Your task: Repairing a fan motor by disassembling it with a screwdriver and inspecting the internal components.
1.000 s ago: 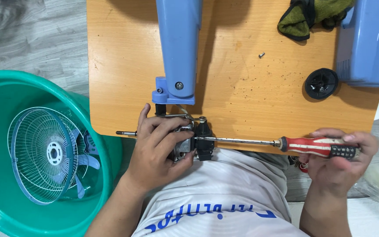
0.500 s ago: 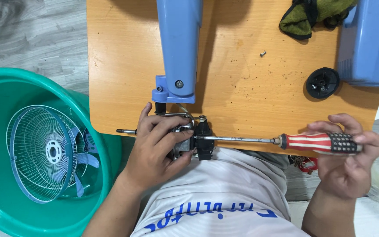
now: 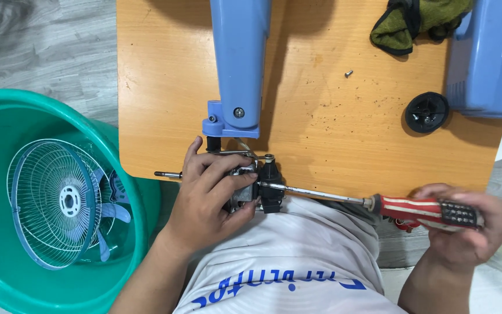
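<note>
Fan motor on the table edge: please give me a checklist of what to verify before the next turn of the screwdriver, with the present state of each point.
1. Left hand grips the fan motor firmly: ok.
2. Right hand wraps the striped handle of the screwdriver: ok.
3. Tip seated in the screw head: cannot tell, the black part hides it.
4. Shaft in line with the motor: ok, roughly level.
5. Motor supported by the table: not ok, it overhangs the edge.
6. Loose screw away from the hands: ok.
</note>
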